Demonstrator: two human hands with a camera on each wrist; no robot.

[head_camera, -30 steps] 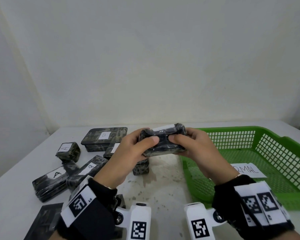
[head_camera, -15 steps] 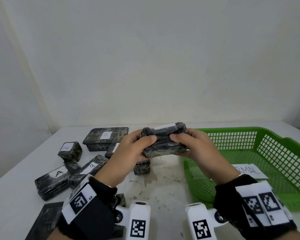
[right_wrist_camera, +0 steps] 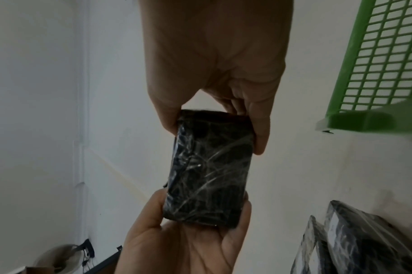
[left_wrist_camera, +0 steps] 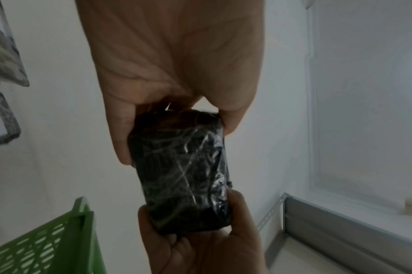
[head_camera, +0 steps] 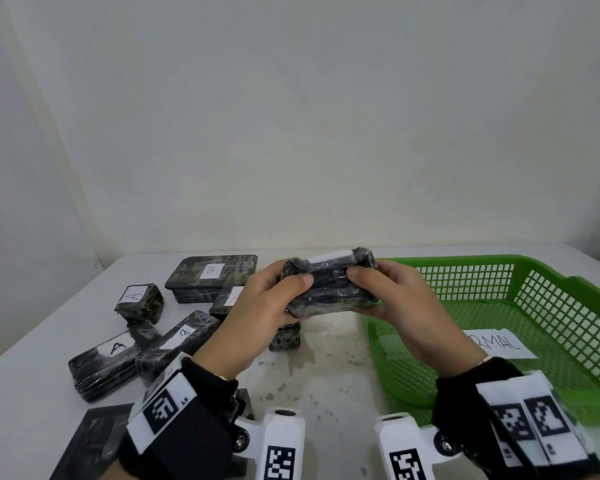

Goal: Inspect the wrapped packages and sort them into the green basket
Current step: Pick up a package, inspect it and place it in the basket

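Note:
I hold one dark, plastic-wrapped package (head_camera: 329, 287) level in the air between both hands, just left of the green basket (head_camera: 465, 261). My left hand (head_camera: 293, 284) grips its left end with the thumb on the near face. My right hand (head_camera: 361, 275) grips the right end the same way. A white label shows along the package's top far edge. In the left wrist view the package (left_wrist_camera: 184, 170) is pinched between thumb and fingers; the right wrist view shows the package (right_wrist_camera: 209, 166) held likewise. The basket holds only a paper slip (head_camera: 499, 344).
Several wrapped packages lie on the white table at left: a flat box marked B (head_camera: 212, 277), a small cube marked A (head_camera: 139, 301), long bars marked A (head_camera: 104, 358) and B (head_camera: 181, 336). A small package (head_camera: 284, 336) sits under my hands. A wall stands behind.
Both hands keep their hold on the package, which has barely shifted. The table and basket contents are unchanged.

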